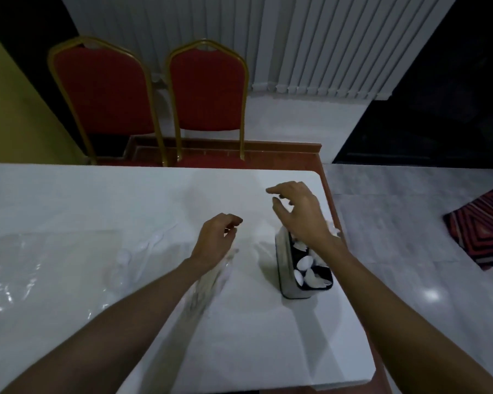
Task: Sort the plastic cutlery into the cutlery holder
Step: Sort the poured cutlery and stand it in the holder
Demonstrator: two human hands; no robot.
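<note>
Two bare hands are hovering over a white table [69, 194]. The cutlery holder [287, 275] is standing upright near the table's right edge and is serving as the mark for everything else.

White spoons [305, 264] are sticking up out of the holder's near compartment, bowls uppermost. More white pieces are showing in the compartment behind, partly hidden by the right wrist.

The right hand [299, 211] is hanging above the holder's far end. Its fingers are loosely curled, with thumb and forefinger apart, and it is gripping nothing.

The left hand [215, 240] is reaching out just left of the holder with its fingers curling inward. A blurred pale streak [208, 282] is running from under its palm back along the forearm. It is possibly a bundle of clear cutlery, and I cannot tell whether the hand is holding it or only passing over it.

Further left of the holder, a few faint white shapes [147, 245] are lying on the table, too smeared to name. Well left of the holder, crumpled clear plastic wrap [26, 268] is catching the light.

Beyond the holder, across the table, two red chairs [208, 89] with gold frames are standing side by side. Right of the holder, off the table, a striped red cushion [481, 226] is lying on the pale floor.
</note>
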